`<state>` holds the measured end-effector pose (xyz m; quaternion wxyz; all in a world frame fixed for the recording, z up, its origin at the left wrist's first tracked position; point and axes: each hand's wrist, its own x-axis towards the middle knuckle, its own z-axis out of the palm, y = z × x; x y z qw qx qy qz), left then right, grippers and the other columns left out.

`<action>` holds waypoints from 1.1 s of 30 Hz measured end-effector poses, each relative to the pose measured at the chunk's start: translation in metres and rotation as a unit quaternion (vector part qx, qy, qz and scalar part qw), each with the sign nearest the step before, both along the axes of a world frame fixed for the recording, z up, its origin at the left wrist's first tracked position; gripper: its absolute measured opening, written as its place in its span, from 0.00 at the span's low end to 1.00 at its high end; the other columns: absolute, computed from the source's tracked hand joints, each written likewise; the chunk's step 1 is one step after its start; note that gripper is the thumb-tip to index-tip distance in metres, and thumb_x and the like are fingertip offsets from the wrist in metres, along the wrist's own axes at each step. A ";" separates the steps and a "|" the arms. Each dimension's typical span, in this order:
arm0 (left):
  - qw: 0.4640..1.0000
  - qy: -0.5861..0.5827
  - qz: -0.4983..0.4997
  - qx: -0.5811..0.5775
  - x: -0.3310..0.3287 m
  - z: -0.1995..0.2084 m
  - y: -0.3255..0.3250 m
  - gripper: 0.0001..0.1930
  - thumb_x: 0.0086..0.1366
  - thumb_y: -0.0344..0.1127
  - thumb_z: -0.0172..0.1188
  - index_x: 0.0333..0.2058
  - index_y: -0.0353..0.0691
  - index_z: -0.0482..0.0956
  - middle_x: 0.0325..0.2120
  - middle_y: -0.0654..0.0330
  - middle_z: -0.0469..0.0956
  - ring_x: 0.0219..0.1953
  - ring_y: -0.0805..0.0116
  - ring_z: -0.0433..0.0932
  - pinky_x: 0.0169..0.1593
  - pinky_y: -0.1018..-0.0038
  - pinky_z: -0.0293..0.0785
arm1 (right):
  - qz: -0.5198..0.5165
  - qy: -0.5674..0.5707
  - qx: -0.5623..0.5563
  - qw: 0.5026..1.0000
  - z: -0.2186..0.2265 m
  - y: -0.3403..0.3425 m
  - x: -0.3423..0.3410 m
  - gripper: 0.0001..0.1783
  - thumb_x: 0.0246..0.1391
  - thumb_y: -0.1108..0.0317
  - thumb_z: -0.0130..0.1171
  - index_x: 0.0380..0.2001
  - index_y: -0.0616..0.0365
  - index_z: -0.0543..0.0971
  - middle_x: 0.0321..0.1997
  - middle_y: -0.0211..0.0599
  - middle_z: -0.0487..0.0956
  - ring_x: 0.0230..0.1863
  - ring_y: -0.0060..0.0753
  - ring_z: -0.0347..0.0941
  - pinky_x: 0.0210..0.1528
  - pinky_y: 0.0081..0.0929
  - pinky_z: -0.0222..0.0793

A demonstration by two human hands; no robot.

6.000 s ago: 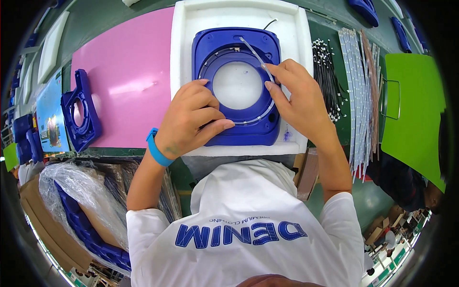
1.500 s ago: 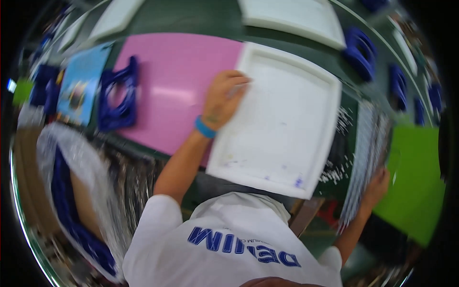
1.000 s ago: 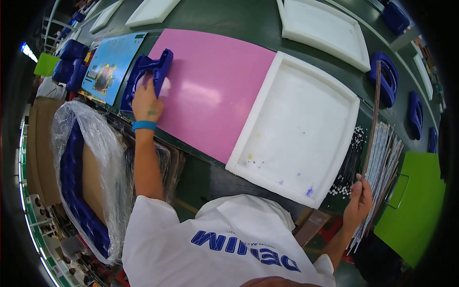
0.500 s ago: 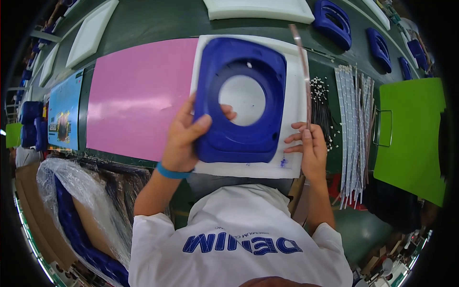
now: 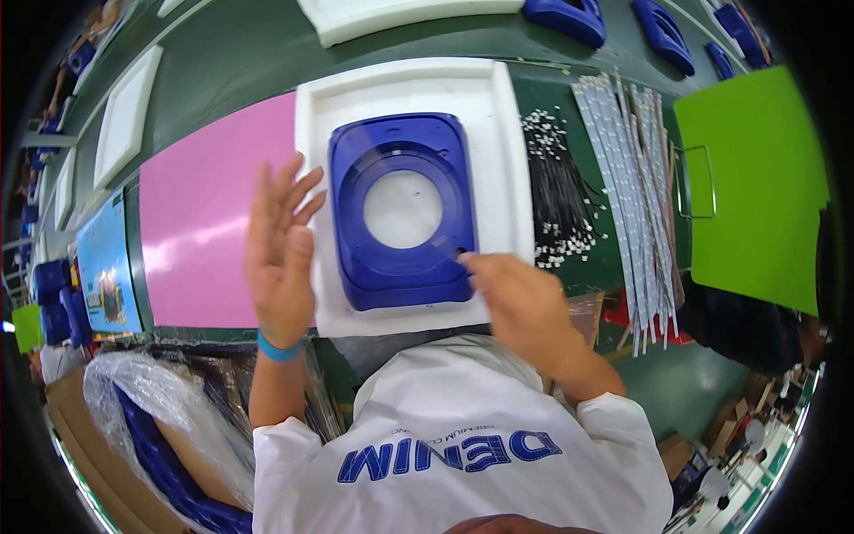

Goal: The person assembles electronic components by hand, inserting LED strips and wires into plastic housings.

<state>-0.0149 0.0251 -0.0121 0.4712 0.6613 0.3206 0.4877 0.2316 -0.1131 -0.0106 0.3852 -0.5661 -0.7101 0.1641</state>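
A blue plastic housing (image 5: 405, 271) with a large round opening lies on a white foam tray (image 5: 503, 178) in front of me. To the left of the housing my left hand (image 5: 283, 254) is raised, fingers apart, touching nothing I can see. My right hand (image 5: 520, 307) is closed at the housing's lower right corner, its fingertips by a small dark hole there. A thin strip is pinched in it; motion smears the strip into a faint streak over the housing, so its far end cannot be made out.
Right of the tray lie a bundle of black wires (image 5: 560, 182) with white ends and a stack of long light strips (image 5: 627, 205). A green board (image 5: 752, 196) stands farther right. A pink sheet (image 5: 218, 222) lies left; more blue housings (image 5: 663, 36) sit at the back right.
The blue housing has gone from my left hand onto the foam tray, and that hand has moved left, opened. My right hand has swung left to the housing, tilting the upright strip across it.
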 end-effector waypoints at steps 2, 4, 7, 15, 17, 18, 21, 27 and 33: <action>0.994 -0.082 0.040 -0.056 0.002 0.013 0.018 0.31 0.80 0.35 0.54 0.75 0.31 0.57 0.65 0.38 0.73 0.59 0.52 0.82 0.60 0.63 0.81 | 0.031 -0.048 0.022 0.998 0.002 -0.004 -0.018 0.25 0.53 0.81 0.62 0.56 0.68 0.81 0.41 0.44 0.83 0.32 0.46 0.80 0.31 0.33 0.77; 0.991 -0.104 0.066 -0.053 0.005 0.026 0.033 0.29 0.81 0.33 0.53 0.74 0.30 0.59 0.61 0.38 0.76 0.51 0.57 0.84 0.54 0.67 0.82 | 0.041 -0.061 -0.002 0.997 0.002 -0.006 -0.031 0.26 0.52 0.81 0.62 0.58 0.69 0.80 0.41 0.44 0.82 0.33 0.44 0.79 0.32 0.33 0.77; 0.988 -0.118 0.099 -0.027 -0.009 0.039 0.055 0.25 0.82 0.33 0.51 0.72 0.28 0.63 0.57 0.40 0.81 0.41 0.66 0.82 0.46 0.73 0.80 | 0.064 -0.068 -0.021 0.995 0.005 -0.007 -0.045 0.29 0.52 0.79 0.61 0.60 0.70 0.79 0.41 0.45 0.81 0.34 0.42 0.78 0.34 0.33 0.77; 0.984 -0.178 0.021 0.006 -0.104 0.080 0.103 0.22 0.81 0.27 0.49 0.70 0.28 0.66 0.44 0.58 0.78 0.33 0.76 0.69 0.37 0.76 0.67 | -0.025 0.013 0.079 0.997 0.007 0.020 0.009 0.14 0.57 0.66 0.70 0.43 0.62 0.85 0.43 0.45 0.84 0.44 0.49 0.80 0.45 0.42 0.78; 0.991 -0.133 0.010 0.008 -0.127 0.088 0.109 0.22 0.81 0.27 0.50 0.70 0.30 0.67 0.44 0.58 0.78 0.33 0.76 0.69 0.37 0.77 0.67 | -0.157 -0.018 0.047 0.986 0.002 0.036 0.060 0.09 0.60 0.66 0.68 0.38 0.60 0.86 0.41 0.44 0.85 0.45 0.50 0.81 0.47 0.41 0.77; 0.996 -0.088 -0.002 0.009 -0.132 0.090 0.109 0.22 0.80 0.27 0.50 0.69 0.31 0.67 0.45 0.58 0.78 0.33 0.76 0.69 0.37 0.77 0.67 | -0.244 -0.011 0.005 0.970 -0.008 0.043 0.080 0.08 0.60 0.66 0.68 0.37 0.59 0.87 0.41 0.43 0.85 0.44 0.50 0.81 0.48 0.41 0.77; 0.999 -0.003 -0.005 -0.035 -0.096 0.055 0.082 0.21 0.79 0.28 0.53 0.67 0.34 0.71 0.44 0.59 0.79 0.36 0.77 0.72 0.37 0.79 0.68 | -0.312 -0.092 -0.022 0.945 -0.055 0.050 0.139 0.09 0.60 0.65 0.67 0.39 0.59 0.87 0.40 0.42 0.85 0.44 0.50 0.81 0.47 0.42 0.77; 0.973 0.094 -0.089 -0.190 -0.024 0.020 0.016 0.18 0.78 0.25 0.52 0.62 0.33 0.78 0.38 0.61 0.80 0.34 0.77 0.75 0.35 0.82 0.67 | -0.320 -0.161 -0.044 0.932 -0.078 0.057 0.148 0.08 0.61 0.65 0.67 0.34 0.58 0.84 0.36 0.42 0.83 0.42 0.51 0.80 0.44 0.46 0.75; 0.965 0.181 -0.117 -0.150 0.003 0.017 0.008 0.15 0.77 0.26 0.56 0.58 0.36 0.83 0.32 0.63 0.79 0.26 0.80 0.72 0.31 0.81 0.69 | -0.364 -0.137 0.024 0.921 -0.045 0.050 0.136 0.04 0.61 0.69 0.65 0.35 0.55 0.80 0.32 0.40 0.82 0.36 0.49 0.79 0.38 0.48 0.69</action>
